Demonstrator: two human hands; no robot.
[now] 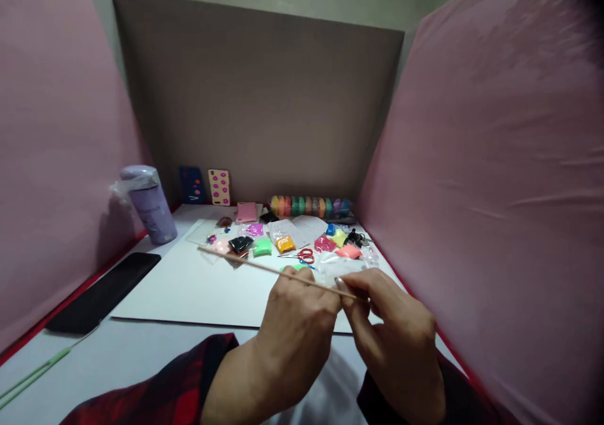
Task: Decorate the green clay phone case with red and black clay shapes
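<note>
A thin wooden stick slants across the view, its far end pointing up and left above the white board. My right hand pinches the near end between thumb and fingers. The stick passes over the knuckles of my left hand, which is closed beside the right one. What the left fingers hold, if anything, is hidden behind the hand. Just beyond both hands lie red-handled scissors and a clear plastic bag.
Coloured clay packets, among them an orange one and a green one, cover the back of the white board. To the left stand a lilac tumbler and a black phone. Pink walls flank the table.
</note>
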